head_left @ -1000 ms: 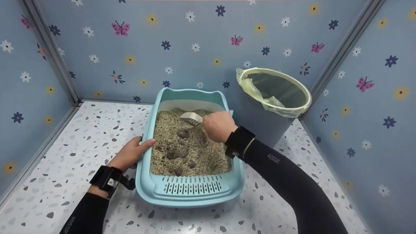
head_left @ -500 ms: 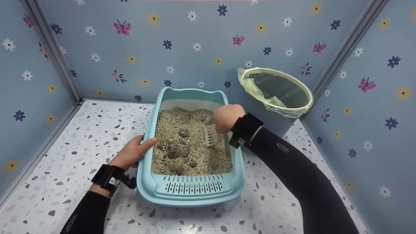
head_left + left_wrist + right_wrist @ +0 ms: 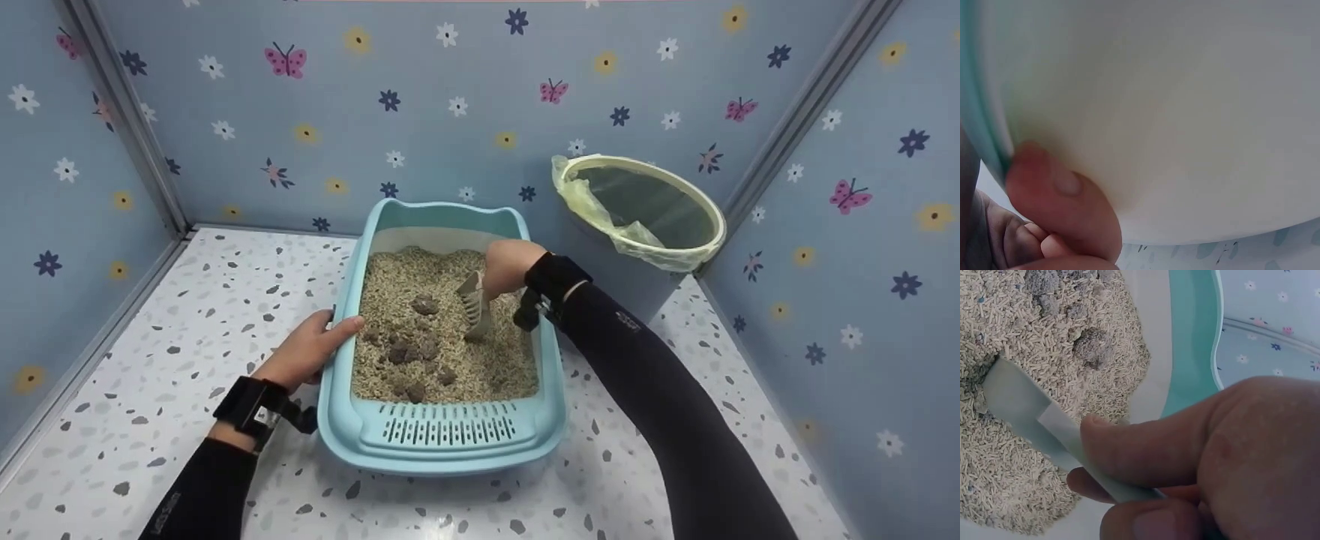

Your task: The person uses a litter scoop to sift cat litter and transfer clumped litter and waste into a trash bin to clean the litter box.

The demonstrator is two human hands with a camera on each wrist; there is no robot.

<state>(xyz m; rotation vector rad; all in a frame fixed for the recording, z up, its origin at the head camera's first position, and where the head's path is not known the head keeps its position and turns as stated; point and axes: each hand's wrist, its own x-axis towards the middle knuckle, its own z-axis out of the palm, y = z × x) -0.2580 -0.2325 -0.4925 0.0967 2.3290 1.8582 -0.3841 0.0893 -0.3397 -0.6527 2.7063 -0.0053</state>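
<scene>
A light blue litter box [image 3: 442, 446] holds tan pellet litter [image 3: 405, 277] with several dark clumps [image 3: 405, 351] on the left and toward the front. My right hand [image 3: 511, 268] grips the handle of a pale slotted litter scoop [image 3: 474, 307]. In the right wrist view the scoop's tip [image 3: 1002, 382] is sunk in the litter, and my thumb lies along the handle. My left hand [image 3: 307, 349] holds the box's left rim, thumb on top. The left wrist view shows fingers [image 3: 1061, 197] curled under that rim against the pale outer wall; part of the hand is out of frame.
A tall bin [image 3: 630, 292] with a yellowish liner [image 3: 585, 202] over its rim stands right of the box, near the back corner. Flower-printed panels [image 3: 420, 127] enclose the back and both sides. The speckled surface [image 3: 247, 300] extends around the box.
My right hand has swung the scoop from the back middle to the right side of the litter and lowered its edge into it. My left hand keeps its hold on the rim.
</scene>
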